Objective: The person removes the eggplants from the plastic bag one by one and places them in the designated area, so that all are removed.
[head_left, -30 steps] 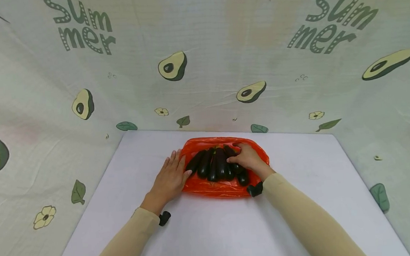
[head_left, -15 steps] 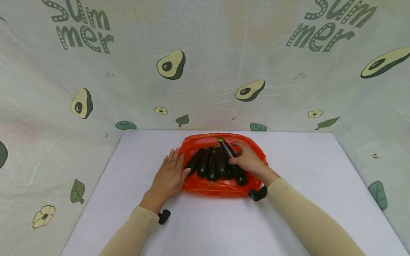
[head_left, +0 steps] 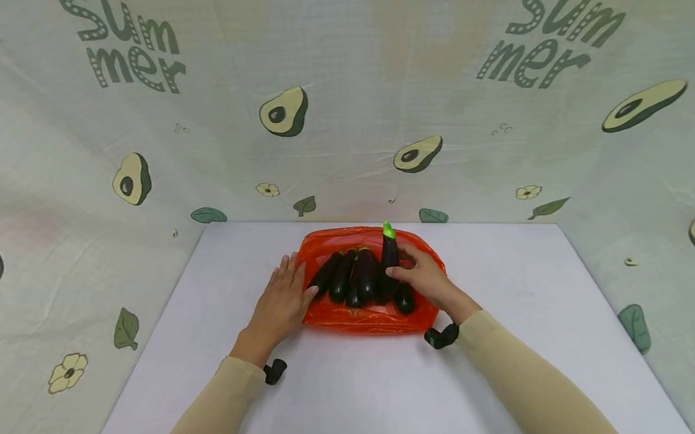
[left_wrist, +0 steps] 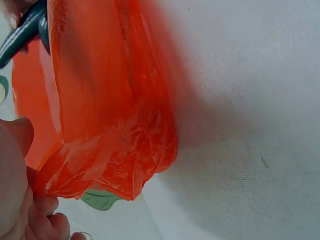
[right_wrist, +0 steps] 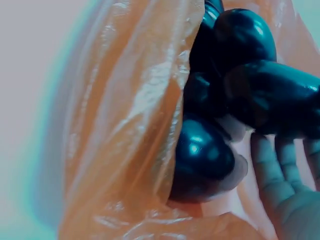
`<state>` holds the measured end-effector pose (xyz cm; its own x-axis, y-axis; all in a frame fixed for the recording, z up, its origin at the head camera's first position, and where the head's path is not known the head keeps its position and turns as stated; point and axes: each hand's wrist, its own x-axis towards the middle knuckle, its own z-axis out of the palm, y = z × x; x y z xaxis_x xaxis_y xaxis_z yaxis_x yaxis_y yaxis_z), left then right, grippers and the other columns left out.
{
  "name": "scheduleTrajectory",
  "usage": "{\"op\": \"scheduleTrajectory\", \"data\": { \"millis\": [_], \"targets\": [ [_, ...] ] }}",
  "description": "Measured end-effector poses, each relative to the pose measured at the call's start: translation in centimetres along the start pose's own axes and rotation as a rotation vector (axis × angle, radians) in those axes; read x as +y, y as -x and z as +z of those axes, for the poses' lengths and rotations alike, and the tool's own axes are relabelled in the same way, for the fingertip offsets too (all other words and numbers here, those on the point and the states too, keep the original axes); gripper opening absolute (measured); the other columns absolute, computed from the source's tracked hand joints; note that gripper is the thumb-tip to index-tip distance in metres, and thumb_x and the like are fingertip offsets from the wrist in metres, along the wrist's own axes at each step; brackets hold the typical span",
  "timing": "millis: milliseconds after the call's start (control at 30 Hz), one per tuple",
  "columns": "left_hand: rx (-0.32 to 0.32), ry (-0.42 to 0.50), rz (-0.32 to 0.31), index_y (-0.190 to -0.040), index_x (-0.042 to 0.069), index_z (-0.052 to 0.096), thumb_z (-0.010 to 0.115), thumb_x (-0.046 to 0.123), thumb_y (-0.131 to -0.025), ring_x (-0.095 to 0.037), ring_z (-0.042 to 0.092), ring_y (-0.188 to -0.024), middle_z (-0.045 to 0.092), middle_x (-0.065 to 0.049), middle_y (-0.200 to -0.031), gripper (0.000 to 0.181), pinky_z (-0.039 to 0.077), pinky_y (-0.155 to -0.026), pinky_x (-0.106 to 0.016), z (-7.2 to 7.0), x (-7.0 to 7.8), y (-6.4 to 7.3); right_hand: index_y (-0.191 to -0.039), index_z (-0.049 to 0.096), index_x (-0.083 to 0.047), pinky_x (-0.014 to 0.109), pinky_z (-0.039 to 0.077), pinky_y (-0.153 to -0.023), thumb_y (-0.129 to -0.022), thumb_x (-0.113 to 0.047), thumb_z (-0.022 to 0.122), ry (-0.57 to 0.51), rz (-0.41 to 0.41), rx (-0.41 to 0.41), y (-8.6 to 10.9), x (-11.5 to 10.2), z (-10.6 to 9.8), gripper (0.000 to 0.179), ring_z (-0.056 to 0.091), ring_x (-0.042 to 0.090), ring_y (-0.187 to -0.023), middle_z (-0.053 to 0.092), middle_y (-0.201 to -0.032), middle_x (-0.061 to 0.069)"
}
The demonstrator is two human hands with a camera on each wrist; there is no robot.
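Note:
An orange-red plastic bag (head_left: 354, 324) lies with its mouth spread upward, several dark eggplants (head_left: 341, 280) inside. My left hand (head_left: 278, 304) is at the bag's left side, fingers fairly straight; in the left wrist view the bag's edge (left_wrist: 55, 182) runs between thumb and fingers. With my right hand (head_left: 427, 278) I grip one eggplant (head_left: 389, 249) on the bag's right side, its green stem end pointing up. The right wrist view shows this eggplant (right_wrist: 272, 97) above the fingers, other eggplants beside it.
The bag rests on a white table (head_left: 358, 389). Behind and at both sides hangs a pale cloth (head_left: 338, 65) printed with avocados and leaves. Dark wrist devices (head_left: 441, 336) sit by the sleeve cuffs.
My right hand has raised one eggplant from among the others and turned it from lying to nearly upright. My left hand has stayed at the bag's left edge.

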<state>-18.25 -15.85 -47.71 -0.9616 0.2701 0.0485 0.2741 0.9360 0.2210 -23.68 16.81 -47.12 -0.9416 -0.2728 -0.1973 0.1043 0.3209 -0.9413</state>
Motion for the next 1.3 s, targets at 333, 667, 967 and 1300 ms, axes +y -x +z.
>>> {"op": "scheduleTrajectory", "data": {
  "millis": [333,667,967,1300],
  "targets": [
    [0.007,0.035,-0.016,-0.166,-0.001,0.026,0.051,0.043,-0.111,-0.04,0.008,-0.164,0.014,-0.018,-0.177,0.075,0.016,-0.132,-0.057,-0.1,0.0,0.2,-0.163,0.038,-0.027,0.048,0.06,-0.101,-0.1,-0.018,0.073,-0.103,-0.099,0.055,0.8,-0.1,-0.1,0.072,0.067,0.038,-0.126,0.056,-0.151,0.018],
    [-0.004,0.029,-0.018,-0.166,-0.001,0.025,0.051,0.043,-0.11,-0.04,0.008,-0.164,0.013,-0.018,-0.177,0.076,0.017,-0.131,-0.057,-0.3,0.2,0.2,-0.164,0.036,-0.032,0.048,0.061,-0.098,-0.101,-0.016,0.071,-0.08,-0.114,0.072,2.0,-0.1,-1.2,0.074,0.065,0.041,-0.129,0.053,-0.151,0.02],
    [-0.013,0.033,-0.023,-0.166,0.0,0.024,0.049,0.048,-0.11,-0.04,0.007,-0.164,0.013,-0.017,-0.177,0.078,0.019,-0.131,-0.057,-0.6,0.5,0.3,-0.163,0.038,-0.029,0.04,0.064,-0.091,-0.101,-0.015,0.071,-0.064,-0.107,0.113,3.0,-0.4,-2.6,0.072,0.07,0.035,-0.12,0.053,-0.149,0.021],
    [0.003,0.035,-0.008,-0.166,0.0,0.027,0.052,0.045,-0.11,-0.04,0.009,-0.164,0.015,-0.018,-0.176,0.076,0.019,-0.13,-0.058,-0.7,0.6,0.3,-0.165,0.036,-0.031,0.034,0.064,-0.091,-0.103,-0.02,0.068,-0.008,-0.11,0.17,4.0,-0.8,-5.0,0.07,0.066,0.038,-0.125,0.053,-0.15,0.021]
  ]
}}
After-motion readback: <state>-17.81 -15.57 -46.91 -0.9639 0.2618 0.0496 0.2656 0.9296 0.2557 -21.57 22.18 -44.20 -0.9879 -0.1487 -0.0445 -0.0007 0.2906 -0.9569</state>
